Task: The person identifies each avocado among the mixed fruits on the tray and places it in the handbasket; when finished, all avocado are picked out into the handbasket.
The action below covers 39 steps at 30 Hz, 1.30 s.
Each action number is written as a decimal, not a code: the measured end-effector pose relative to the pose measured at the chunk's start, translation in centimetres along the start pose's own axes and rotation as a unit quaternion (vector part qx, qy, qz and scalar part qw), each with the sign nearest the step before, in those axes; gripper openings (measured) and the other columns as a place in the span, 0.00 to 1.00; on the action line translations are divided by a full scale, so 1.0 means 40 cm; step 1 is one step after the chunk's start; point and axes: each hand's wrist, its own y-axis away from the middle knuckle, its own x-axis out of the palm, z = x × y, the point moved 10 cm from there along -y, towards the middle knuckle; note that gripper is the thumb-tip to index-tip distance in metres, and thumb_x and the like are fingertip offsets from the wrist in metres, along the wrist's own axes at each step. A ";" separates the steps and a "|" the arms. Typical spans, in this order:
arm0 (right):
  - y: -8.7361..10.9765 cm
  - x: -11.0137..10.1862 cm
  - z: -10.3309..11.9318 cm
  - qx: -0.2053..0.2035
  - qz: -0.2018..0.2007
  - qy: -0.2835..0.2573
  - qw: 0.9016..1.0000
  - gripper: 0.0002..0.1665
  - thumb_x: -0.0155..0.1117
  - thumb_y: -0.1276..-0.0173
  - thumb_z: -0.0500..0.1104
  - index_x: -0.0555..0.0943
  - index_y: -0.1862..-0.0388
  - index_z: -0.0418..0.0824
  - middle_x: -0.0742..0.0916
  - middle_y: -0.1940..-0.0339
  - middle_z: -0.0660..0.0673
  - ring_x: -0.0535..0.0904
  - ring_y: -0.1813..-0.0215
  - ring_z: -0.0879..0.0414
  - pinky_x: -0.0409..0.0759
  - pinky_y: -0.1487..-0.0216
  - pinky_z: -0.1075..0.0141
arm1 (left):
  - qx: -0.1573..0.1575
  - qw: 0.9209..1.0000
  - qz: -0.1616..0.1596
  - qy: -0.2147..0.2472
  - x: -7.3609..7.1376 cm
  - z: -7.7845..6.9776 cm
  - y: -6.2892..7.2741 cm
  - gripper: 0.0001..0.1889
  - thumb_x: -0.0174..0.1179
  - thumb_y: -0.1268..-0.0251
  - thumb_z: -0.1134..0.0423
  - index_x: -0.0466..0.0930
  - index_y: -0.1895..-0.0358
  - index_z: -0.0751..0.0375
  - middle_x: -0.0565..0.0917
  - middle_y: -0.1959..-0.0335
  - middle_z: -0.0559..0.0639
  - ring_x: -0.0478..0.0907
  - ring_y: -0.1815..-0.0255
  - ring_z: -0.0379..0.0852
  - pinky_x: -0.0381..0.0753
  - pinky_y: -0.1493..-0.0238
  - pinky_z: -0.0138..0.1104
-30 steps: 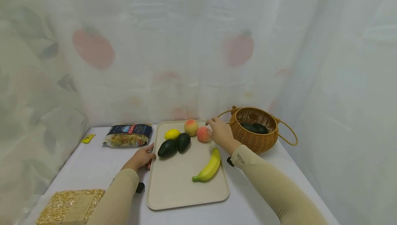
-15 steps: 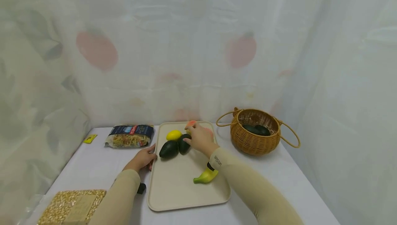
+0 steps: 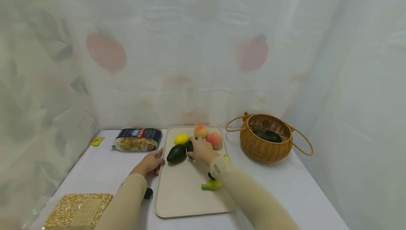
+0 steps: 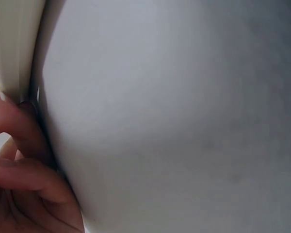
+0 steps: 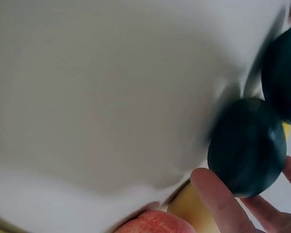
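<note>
My right hand [image 3: 202,149] reaches over the beige tray [image 3: 187,200] and holds a dark green avocado [image 3: 189,146] between thumb and fingers. In the right wrist view this avocado [image 5: 247,148] lies between the thumb and the other fingers. A second avocado [image 3: 176,153] sits just left of it. A lemon [image 3: 181,139] and two peaches, one yellowish [image 3: 201,130] and one pinker [image 3: 214,140], lie behind and beside them. The banana [image 3: 211,185] is partly hidden by my right forearm. At the tray's left rim my left hand [image 3: 151,163] grips the edge with bent fingers.
A wicker basket [image 3: 268,149] with raised handles stands right of the tray, dark avocados inside. Left of the tray lie a pasta bag [image 3: 137,139], a small yellow packet [image 3: 97,141] and a bag of corn kernels [image 3: 77,210]. Curtains enclose the white table [image 3: 272,187].
My right hand has moved left from beside the pinker peach, over the tray, onto the right avocado. My left hand stays at the rim. The whole view has shifted slightly.
</note>
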 end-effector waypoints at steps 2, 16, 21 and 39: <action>0.002 0.004 0.004 -0.003 -0.002 -0.006 1.000 0.37 0.73 0.32 0.63 0.74 0.29 0.52 0.78 0.34 0.42 0.81 0.42 0.46 0.83 0.51 0.52 | 0.002 1.000 -0.004 0.001 0.001 0.001 -0.001 0.39 0.56 0.27 0.64 0.52 0.16 0.64 0.77 0.89 0.51 0.74 0.90 0.43 0.74 0.75 0.36; -0.002 0.013 0.013 -0.032 -0.007 -0.019 0.999 0.33 0.72 0.27 0.45 0.74 0.25 0.49 0.76 0.34 0.36 0.84 0.48 0.42 0.84 0.50 0.53 | -0.003 1.000 -0.004 -0.015 -0.002 0.003 -0.005 0.39 0.56 0.27 0.62 0.52 0.16 0.62 0.78 0.88 0.52 0.75 0.89 0.44 0.74 0.75 0.36; -0.002 0.011 0.012 -0.043 -0.011 -0.032 0.999 0.32 0.73 0.28 0.43 0.76 0.26 0.47 0.76 0.33 0.35 0.84 0.46 0.42 0.83 0.45 0.52 | 0.001 1.000 -0.010 -0.018 -0.006 -0.001 -0.001 0.39 0.56 0.27 0.63 0.53 0.16 0.63 0.77 0.89 0.51 0.74 0.90 0.44 0.75 0.74 0.36; 0.025 -0.293 -0.115 -0.042 -0.194 -0.144 0.969 0.36 0.77 0.35 0.39 0.78 0.28 0.49 0.72 0.27 0.36 0.81 0.39 0.35 0.84 0.46 0.46 | 0.002 0.999 0.012 -0.033 -0.006 0.000 -0.005 0.41 0.53 0.28 0.60 0.47 0.17 0.68 0.79 0.88 0.51 0.74 0.89 0.41 0.71 0.76 0.34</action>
